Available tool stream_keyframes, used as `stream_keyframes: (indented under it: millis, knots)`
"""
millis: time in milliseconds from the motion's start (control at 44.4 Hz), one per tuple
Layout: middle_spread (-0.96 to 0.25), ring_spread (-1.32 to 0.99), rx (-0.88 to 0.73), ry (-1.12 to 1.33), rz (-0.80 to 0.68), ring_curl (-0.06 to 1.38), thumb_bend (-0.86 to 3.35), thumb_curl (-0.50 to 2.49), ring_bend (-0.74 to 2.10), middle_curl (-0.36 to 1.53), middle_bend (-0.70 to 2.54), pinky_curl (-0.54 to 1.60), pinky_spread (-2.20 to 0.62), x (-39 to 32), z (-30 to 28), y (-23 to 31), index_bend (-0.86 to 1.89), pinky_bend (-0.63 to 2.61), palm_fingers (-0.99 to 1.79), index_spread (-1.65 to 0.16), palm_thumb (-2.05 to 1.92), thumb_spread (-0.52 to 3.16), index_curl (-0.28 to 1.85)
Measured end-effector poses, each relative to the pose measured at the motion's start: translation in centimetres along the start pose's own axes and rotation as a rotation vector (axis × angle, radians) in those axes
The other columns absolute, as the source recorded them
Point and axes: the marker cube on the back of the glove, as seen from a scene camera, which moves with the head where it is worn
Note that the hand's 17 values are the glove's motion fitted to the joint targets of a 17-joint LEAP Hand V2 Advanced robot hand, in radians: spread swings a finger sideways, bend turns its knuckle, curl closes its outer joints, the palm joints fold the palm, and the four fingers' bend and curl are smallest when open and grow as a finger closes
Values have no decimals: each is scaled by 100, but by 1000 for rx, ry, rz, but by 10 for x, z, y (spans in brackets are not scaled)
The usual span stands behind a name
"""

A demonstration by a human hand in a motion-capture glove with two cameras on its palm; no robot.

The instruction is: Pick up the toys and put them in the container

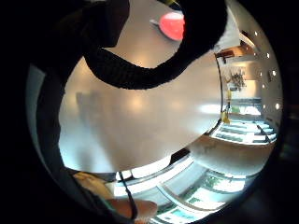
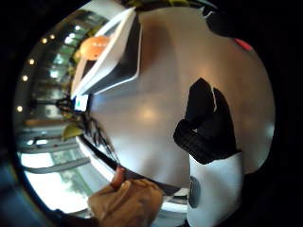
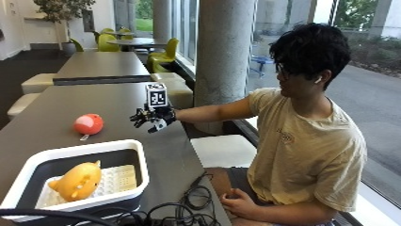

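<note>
A red round toy [image 3: 88, 124] lies on the dark table [image 3: 94, 96], beyond the white-rimmed container [image 3: 125, 146]. Inside the container rests an orange-yellow plush toy [image 3: 77, 180]. My gloved right hand [image 3: 152, 118] hovers above the table to the right of the red toy, fingers spread and holding nothing. In the little finger side palm view the red toy [image 1: 172, 24] shows on the table past a glove strap. The thumb side palm view shows the container [image 2: 111, 54] with the orange toy [image 2: 94, 47] inside it.
A bundle of black cables [image 3: 169, 212] lies at the table's near end beside the container. A concrete pillar [image 3: 222, 47] stands behind the table. White bench seats [image 3: 222, 149] run along its right side. The person's bare hand [image 3: 235, 200] rests in their lap.
</note>
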Motion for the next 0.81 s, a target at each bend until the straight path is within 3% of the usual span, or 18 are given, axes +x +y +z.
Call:
stream_keyframes:
  millis: [270, 450, 540, 810]
  knots:
    - [-3, -5, 28, 35, 5, 39, 9, 31, 31, 26, 15, 33, 0, 16, -9, 14, 27, 90, -3, -30, 21, 162, 52]
    - [-3, -5, 35, -123, 48, 39, 11, 31, 30, 26, 15, 34, 0, 5, -8, 18, 28, 89, -3, -30, 19, 162, 52]
    - [-3, -5, 43, -21, -17, 39, 12, 30, 30, 26, 15, 34, 0, 18, -9, 18, 28, 89, -3, -30, 19, 162, 52]
    - [-2, -5, 64, 18, 13, 39, 16, 30, 29, 26, 15, 34, 0, 29, -11, 18, 28, 88, -3, -30, 18, 162, 52]
